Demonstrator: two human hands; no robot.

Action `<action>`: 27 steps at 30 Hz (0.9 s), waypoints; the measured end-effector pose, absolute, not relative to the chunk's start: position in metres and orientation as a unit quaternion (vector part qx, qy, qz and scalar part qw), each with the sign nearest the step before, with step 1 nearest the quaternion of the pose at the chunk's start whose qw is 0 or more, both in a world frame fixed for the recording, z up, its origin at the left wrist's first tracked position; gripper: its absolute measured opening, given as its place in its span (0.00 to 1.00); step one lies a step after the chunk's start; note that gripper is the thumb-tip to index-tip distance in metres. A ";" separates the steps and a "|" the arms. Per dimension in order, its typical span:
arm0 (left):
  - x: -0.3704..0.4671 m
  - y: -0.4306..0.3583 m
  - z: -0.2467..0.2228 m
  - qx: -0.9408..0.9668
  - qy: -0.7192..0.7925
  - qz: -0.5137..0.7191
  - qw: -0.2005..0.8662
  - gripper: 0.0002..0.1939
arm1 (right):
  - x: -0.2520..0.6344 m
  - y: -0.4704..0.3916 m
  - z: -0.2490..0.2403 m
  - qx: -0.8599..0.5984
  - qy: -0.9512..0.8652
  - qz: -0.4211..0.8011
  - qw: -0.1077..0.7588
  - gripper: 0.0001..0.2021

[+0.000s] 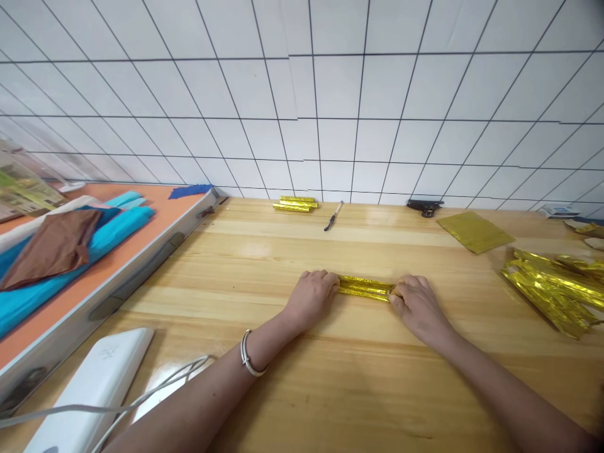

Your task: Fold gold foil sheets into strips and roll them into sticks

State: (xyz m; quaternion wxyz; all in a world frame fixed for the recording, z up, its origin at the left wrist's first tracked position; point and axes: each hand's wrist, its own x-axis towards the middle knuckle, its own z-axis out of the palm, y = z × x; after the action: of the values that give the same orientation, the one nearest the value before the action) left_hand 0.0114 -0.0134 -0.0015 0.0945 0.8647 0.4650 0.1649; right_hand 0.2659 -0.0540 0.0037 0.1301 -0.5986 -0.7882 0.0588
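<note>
A shiny strip of gold foil (364, 287), rolled or folded narrow, lies across the middle of the wooden table (302, 390). My left hand (315, 294), with a silver bangle (246, 353) on its wrist, is closed on the strip's left end. At the other end my right hand (418, 307) grips it with curled fingers. The foil runs level between the two hands, low over the wood; its ends are hidden by my fingers. Behind it, near the wall, rest a few small gold foil rolls (296, 204).
A pen (333, 216) and a black clip (425, 207) lie by the tiled wall. On the right are a flat gold sheet (475, 231) and crumpled gold foil (554, 289). A white device (94, 384) with a cable stands lower left, beside an orange surface (141, 242) with fabrics.
</note>
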 end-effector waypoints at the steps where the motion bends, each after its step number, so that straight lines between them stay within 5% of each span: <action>1: 0.012 -0.012 -0.001 0.860 0.471 0.166 0.103 0.06 | 0.266 -0.052 0.005 -0.598 -0.790 0.059 0.122 0.13; 13: 0.017 -0.008 0.006 0.844 0.503 0.150 0.111 0.05 | 0.264 -0.031 0.022 -0.594 -0.803 0.045 0.014 0.12; 27: 0.013 -0.014 -0.003 0.843 0.481 0.207 0.121 0.04 | 0.268 -0.034 0.014 -0.605 -0.794 0.037 0.045 0.11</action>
State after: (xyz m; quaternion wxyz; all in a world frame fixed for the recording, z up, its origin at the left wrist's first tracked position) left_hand 0.0135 -0.0139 -0.0025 0.1213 0.8433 0.4810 0.2068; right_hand 0.2676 -0.0341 0.0143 0.0448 -0.6051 -0.7940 0.0373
